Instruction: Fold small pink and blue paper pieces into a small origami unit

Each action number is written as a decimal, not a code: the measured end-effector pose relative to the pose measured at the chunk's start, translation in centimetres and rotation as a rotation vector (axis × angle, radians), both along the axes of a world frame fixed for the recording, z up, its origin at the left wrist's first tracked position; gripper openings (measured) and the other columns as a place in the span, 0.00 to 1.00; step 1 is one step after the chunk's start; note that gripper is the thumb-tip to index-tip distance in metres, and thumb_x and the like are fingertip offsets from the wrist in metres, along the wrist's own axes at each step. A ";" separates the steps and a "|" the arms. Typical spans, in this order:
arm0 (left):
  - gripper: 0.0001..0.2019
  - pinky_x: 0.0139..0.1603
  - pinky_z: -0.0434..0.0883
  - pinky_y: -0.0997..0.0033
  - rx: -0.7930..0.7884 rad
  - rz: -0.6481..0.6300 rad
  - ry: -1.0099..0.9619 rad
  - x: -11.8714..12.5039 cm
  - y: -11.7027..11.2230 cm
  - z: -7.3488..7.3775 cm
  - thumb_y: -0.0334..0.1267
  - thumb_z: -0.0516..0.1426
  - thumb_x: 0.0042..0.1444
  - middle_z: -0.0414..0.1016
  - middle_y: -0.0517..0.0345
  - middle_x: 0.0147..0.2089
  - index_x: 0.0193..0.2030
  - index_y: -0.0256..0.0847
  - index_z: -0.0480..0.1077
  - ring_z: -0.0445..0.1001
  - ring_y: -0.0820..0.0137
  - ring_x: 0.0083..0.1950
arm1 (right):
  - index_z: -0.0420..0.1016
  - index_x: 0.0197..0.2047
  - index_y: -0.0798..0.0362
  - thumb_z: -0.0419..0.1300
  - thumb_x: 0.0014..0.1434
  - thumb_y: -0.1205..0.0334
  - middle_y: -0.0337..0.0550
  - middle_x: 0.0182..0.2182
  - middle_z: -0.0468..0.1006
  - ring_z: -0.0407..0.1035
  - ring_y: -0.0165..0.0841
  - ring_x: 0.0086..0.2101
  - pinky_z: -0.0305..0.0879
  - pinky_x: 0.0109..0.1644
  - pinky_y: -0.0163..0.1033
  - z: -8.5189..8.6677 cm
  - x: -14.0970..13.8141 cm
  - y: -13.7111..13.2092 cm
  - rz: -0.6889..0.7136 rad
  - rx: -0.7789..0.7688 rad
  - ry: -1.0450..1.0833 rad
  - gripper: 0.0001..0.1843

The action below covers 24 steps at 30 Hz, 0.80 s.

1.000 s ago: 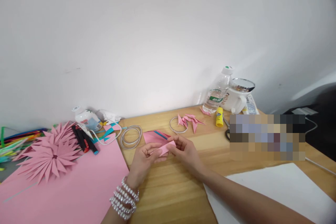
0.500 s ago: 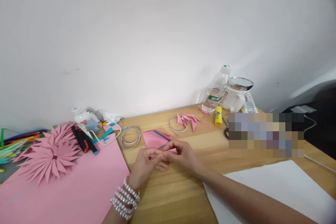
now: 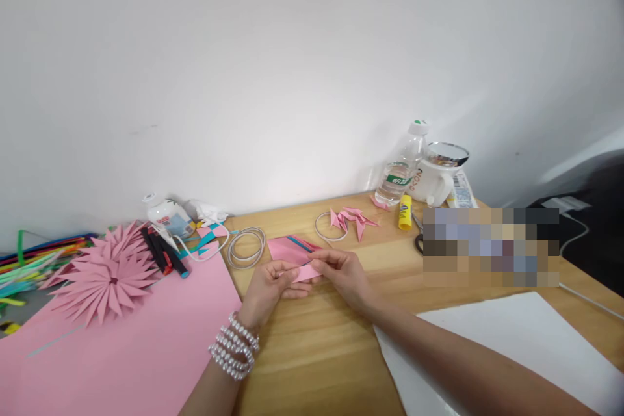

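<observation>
A small strip of pink paper (image 3: 305, 272) is stretched between my hands above the wooden table. My left hand (image 3: 273, 283) pinches its left end, with the lower fingers lying behind it. On its right end, the thumb and fingers of my right hand (image 3: 345, 276) are closed. Just beyond the hands lie pink paper sheets (image 3: 287, 251) with blue-green edges, partly covered by my fingers. Folded pink paper pieces (image 3: 358, 220) rest farther back, near a thin cord loop (image 3: 322, 227). Whether the strip is folded in layers is too small to tell.
To the left, pink paper flowers (image 3: 110, 279) and dark markers (image 3: 166, 253) lie on a large pink sheet (image 3: 146, 351). A water bottle (image 3: 397, 175), white mug (image 3: 429, 183), yellow glue stick (image 3: 405, 213) and scissors (image 3: 419, 244) stand or lie back right. White paper (image 3: 487, 344) lies front right.
The pink strip now shows more of its flat face between my hands. My right hand has shifted slightly right, and both hands sit a little higher in view. The camera has turned slightly.
</observation>
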<state>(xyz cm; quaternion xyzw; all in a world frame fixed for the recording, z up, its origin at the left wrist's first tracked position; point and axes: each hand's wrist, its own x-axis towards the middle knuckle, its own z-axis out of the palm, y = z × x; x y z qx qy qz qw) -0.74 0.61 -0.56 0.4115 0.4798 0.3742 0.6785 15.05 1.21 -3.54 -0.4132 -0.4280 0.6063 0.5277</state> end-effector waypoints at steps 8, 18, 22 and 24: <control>0.15 0.39 0.74 0.64 0.066 -0.067 -0.011 -0.5 0.0 0.1 0.35 0.64 0.40 0.78 0.43 0.33 0.34 0.30 0.70 0.77 0.62 0.35 | 0.77 0.31 0.55 0.64 0.42 0.57 0.39 0.24 0.77 0.68 0.29 0.22 0.67 0.29 0.36 -0.5 0.1 0.0 -0.039 0.057 -0.088 0.12; 0.16 0.38 0.74 0.64 0.080 -0.065 0.019 -0.5 0.4 -0.5 0.38 0.64 0.39 0.78 0.48 0.31 0.34 0.30 0.69 0.77 0.62 0.34 | 0.74 0.30 0.57 0.66 0.37 0.61 0.39 0.23 0.76 0.69 0.30 0.22 0.65 0.27 0.34 -1.0 0.2 0.1 0.049 0.069 -0.138 0.14; 0.14 0.39 0.74 0.63 0.117 0.010 0.016 -0.9 0.9 -0.9 0.37 0.63 0.41 0.78 0.49 0.30 0.35 0.31 0.68 0.77 0.62 0.34 | 0.74 0.32 0.55 0.63 0.42 0.58 0.39 0.24 0.77 0.72 0.31 0.24 0.68 0.33 0.37 -0.7 0.5 0.4 0.054 0.035 -0.027 0.13; 0.14 0.39 0.74 0.63 0.101 0.012 0.007 -0.9 0.9 -1.0 0.36 0.63 0.41 0.78 0.49 0.30 0.35 0.30 0.68 0.77 0.62 0.36 | 0.74 0.33 0.54 0.62 0.44 0.58 0.38 0.25 0.78 0.72 0.32 0.25 0.68 0.35 0.38 -0.5 0.5 0.3 0.049 0.059 -0.016 0.12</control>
